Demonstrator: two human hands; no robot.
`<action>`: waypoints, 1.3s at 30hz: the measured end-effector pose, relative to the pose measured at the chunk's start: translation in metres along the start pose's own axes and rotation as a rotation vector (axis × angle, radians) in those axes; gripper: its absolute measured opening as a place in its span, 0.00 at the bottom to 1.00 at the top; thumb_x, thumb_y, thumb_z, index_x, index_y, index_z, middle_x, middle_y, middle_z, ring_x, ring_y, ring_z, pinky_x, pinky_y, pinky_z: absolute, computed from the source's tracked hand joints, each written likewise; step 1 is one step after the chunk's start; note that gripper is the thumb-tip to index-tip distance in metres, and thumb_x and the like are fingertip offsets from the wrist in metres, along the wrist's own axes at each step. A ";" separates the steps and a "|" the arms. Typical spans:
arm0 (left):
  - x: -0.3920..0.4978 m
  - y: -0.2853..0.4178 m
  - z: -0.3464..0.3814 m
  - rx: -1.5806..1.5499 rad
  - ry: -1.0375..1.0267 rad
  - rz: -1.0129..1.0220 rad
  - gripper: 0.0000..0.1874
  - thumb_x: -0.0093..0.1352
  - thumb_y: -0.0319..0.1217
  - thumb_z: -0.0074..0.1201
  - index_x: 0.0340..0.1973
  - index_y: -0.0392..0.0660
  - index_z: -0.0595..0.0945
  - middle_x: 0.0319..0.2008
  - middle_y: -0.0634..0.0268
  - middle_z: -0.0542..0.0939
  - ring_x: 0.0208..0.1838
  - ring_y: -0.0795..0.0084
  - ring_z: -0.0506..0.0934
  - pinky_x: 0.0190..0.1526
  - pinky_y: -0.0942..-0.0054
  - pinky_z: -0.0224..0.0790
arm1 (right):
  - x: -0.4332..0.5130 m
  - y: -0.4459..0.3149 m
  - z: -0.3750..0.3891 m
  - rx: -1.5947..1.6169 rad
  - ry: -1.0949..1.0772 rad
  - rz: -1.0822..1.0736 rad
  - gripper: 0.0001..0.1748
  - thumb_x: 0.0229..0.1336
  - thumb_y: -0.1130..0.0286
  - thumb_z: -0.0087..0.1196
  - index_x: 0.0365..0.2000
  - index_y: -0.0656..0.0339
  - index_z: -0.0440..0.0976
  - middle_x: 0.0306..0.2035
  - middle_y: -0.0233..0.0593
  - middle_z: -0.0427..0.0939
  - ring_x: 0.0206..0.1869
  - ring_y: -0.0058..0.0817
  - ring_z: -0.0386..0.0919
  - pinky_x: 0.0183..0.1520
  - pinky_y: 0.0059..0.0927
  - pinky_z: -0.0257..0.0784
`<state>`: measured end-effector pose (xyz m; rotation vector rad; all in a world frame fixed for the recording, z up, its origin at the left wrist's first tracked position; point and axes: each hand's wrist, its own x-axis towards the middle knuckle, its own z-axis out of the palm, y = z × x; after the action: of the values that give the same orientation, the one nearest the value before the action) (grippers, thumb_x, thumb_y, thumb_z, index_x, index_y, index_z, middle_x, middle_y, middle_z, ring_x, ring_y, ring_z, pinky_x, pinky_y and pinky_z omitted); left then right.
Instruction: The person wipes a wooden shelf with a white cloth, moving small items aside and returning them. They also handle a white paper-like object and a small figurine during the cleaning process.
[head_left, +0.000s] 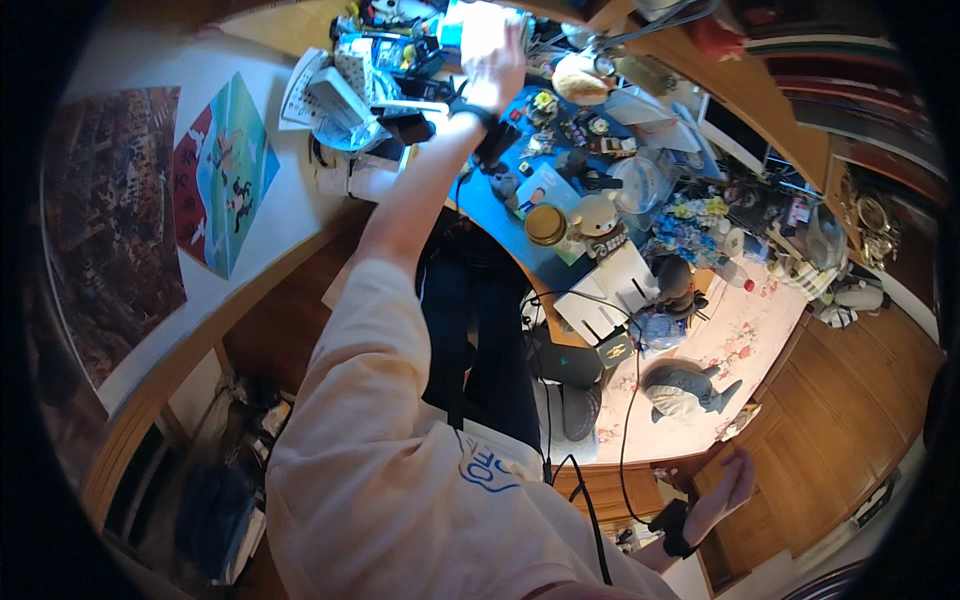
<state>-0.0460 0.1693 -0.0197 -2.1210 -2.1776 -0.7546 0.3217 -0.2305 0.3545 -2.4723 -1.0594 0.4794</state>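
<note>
My left hand (496, 64) reaches up over the far part of the desk, into a very bright light. Glare washes out its fingers, so whether it touches or holds anything is hidden. A black device is strapped to the left wrist. Beneath that forearm lies a blue desk mat (472, 199) crowded with small items. On the mat are a jar with a gold lid (545, 225) and a bear figure (596, 216). My right hand (726, 484) hangs low at the right, fingers extended and holding nothing. It is beyond the edge of the floral tablecloth (739, 337).
A white slotted stand (609, 292) sits by the desk edge, with black cables below. Behind it are blue artificial flowers (679, 225) and a clear plastic container (641, 184). A grey plush shark (690, 390) rests on the cloth. Wooden cabinets (847, 382) line the right side.
</note>
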 end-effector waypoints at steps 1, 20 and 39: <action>-0.015 0.022 -0.027 -0.657 0.336 -0.156 0.27 0.72 0.33 0.45 0.65 0.37 0.64 0.61 0.41 0.69 0.63 0.40 0.67 0.63 0.49 0.58 | -0.001 -0.003 -0.001 0.011 0.034 0.011 0.12 0.65 0.74 0.43 0.39 0.71 0.75 0.28 0.33 0.72 0.33 0.20 0.68 0.40 0.24 0.64; -0.053 0.203 -0.481 -2.034 -0.878 -0.111 0.44 0.57 0.15 0.57 0.67 0.50 0.56 0.59 0.57 0.71 0.61 0.64 0.71 0.60 0.63 0.65 | -0.020 -0.189 -0.020 1.073 -0.905 -0.601 0.58 0.51 0.41 0.62 0.68 0.67 0.46 0.67 0.46 0.59 0.68 0.36 0.60 0.68 0.41 0.53; -0.018 0.305 -0.520 -1.465 -0.943 0.280 0.16 0.71 0.29 0.55 0.51 0.37 0.74 0.39 0.58 0.84 0.40 0.79 0.81 0.41 0.82 0.73 | -0.046 -0.167 -0.110 1.453 -0.728 -0.028 0.30 0.69 0.50 0.41 0.61 0.61 0.63 0.54 0.36 0.74 0.54 0.25 0.74 0.57 0.29 0.69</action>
<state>0.0771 -0.0351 0.5339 -3.9707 -1.3248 -2.0481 0.2414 -0.1842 0.5376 -0.9688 -0.5269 1.5115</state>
